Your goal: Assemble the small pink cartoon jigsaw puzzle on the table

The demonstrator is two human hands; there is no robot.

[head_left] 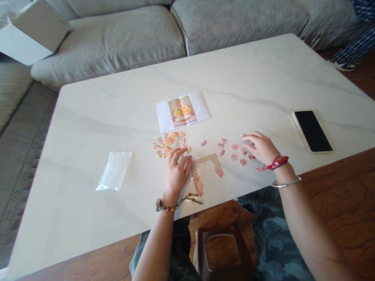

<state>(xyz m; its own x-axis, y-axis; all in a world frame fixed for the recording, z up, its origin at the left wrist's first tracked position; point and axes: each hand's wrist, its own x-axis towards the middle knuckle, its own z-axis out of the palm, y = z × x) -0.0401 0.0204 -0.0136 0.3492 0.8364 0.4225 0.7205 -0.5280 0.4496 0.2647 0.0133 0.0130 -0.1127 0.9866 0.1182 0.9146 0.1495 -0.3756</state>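
My left hand (177,171) rests on the table with its fingers apart, between a heap of small puzzle pieces (171,142) and a partly joined puzzle border (202,160). Its fingertips are at the near edge of the heap; nothing shows in its grasp. The border has three joined sides, with the side towards me open. My right hand (259,147) hovers over or touches scattered pinkish pieces at the right, thumb and fingers apart. One purple piece (243,136) lies by its fingertips. More loose pink pieces (234,146) lie between the hand and the border.
Behind the heap lies a creased paper (200,107) printed with a yellow character picture. A clear plastic bag (115,171) is at the left, a phone (313,132) at the right. A grey sofa (123,39) stands beyond the table; another person's leg (356,48) shows at the far right.
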